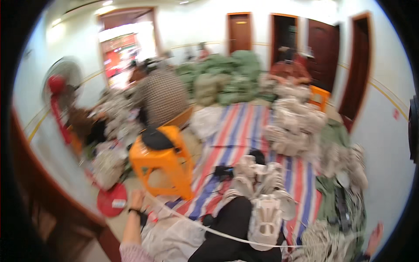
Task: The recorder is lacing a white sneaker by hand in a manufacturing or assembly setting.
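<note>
Left hand point(137, 199) seems to pinch a white lace point(235, 238), right hand point(375, 236) (can't tell its grip from here); probably mid-job, one shoe point(265, 222) up close, more shoes point(271, 180) left.

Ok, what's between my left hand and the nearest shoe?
Between your left hand and the shoe, the head view shows a white cord, white sheeting and your black-clad leg.

The person wore black trousers point(224, 231) at lower centre, a pale pink sleeve point(132, 253) and dark wristband point(142, 217) lower left.
</note>
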`<state>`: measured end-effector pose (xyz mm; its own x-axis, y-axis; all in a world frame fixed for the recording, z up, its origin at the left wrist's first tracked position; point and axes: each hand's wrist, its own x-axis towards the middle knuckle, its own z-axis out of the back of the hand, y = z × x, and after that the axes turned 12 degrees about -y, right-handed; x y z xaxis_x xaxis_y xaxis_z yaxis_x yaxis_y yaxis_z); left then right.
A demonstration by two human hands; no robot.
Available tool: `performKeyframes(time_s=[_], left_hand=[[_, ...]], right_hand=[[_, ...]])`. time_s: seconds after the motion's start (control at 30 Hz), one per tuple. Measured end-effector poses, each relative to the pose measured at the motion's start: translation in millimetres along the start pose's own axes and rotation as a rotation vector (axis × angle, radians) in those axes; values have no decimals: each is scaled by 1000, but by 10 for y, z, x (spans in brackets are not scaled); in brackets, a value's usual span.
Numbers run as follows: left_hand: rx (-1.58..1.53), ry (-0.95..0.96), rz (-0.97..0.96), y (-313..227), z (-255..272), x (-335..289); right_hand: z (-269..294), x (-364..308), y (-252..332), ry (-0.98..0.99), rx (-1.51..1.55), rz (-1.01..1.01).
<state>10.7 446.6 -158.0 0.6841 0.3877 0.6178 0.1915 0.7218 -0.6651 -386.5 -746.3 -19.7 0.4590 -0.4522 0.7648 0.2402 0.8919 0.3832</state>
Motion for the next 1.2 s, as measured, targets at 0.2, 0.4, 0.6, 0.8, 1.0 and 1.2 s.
performKeyframes(time_s=[0.2,0.4,0.6,0.8,1.0,1.2], left_hand=[[-359,599,552,-2752,-440,-101],[-345,1413,158,-4704,-658,-629],[-706,1093,-210,-5277,-662,-895],[-745,1274,236,-5111,-663,-799],[-1100,1038,800,-4683,-610,-537],[-1317,901,994,-4680,-630,-481]], right_hand=[[-987,138,3040,220,895,-823],[-1640,-374,5170,604,942,3],[-1734,-737,5835,1025,1033,-158],[-1605,-631,5600,1007,1050,-256],[-1403,-252,4733,398,541,-177],[-972,-87,4410,377,272,-172]])
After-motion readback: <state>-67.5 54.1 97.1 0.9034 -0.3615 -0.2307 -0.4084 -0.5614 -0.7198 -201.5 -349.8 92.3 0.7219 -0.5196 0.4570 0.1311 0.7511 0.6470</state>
